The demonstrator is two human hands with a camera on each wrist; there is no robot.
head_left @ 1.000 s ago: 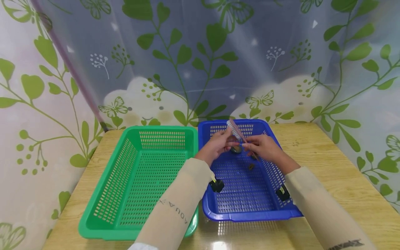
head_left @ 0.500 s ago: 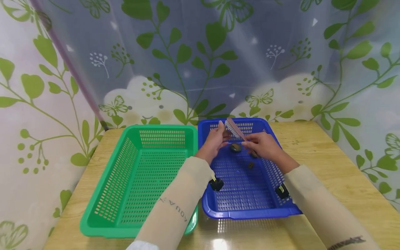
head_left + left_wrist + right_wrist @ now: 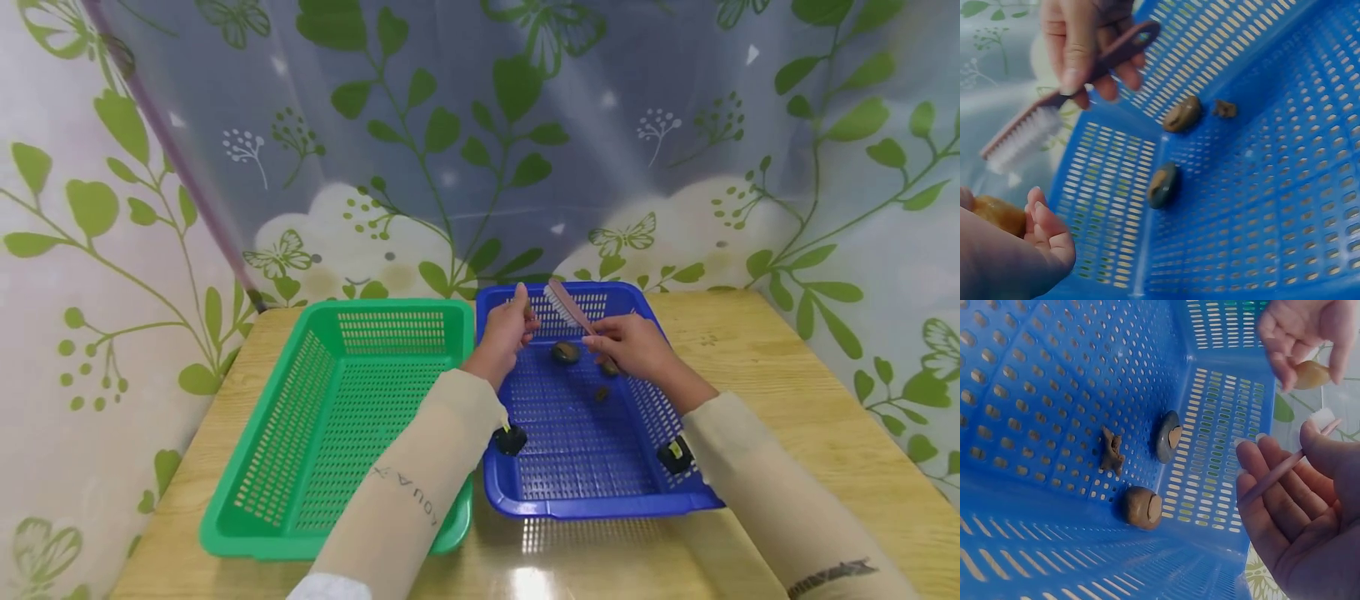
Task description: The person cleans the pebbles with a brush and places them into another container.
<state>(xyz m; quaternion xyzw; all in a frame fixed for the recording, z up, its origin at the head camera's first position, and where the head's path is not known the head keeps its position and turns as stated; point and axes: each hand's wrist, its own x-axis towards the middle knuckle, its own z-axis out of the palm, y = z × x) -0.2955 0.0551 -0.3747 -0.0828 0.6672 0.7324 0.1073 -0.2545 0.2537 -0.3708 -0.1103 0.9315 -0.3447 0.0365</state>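
Note:
Pinched in my left hand is a smooth yellow-brown stone, mostly hidden in the head view. My right hand holds a pinkish brush with white bristles by its handle. The bristles point toward the left hand but stay apart from the stone. Both hands are over the far part of the blue basket. Inside it lie a dark stone with a tan patch, a brown stone with a similar patch, and a small brown, jagged piece.
A green basket stands to the left, close beside the blue one, on a wood-grain table. A leaf-patterned curtain hangs behind. Black straps with yellow tags are near both wrists.
My left hand has drawn away from the bristles, a little to the left, with its thumb now raised. The right hand and brush have barely moved.

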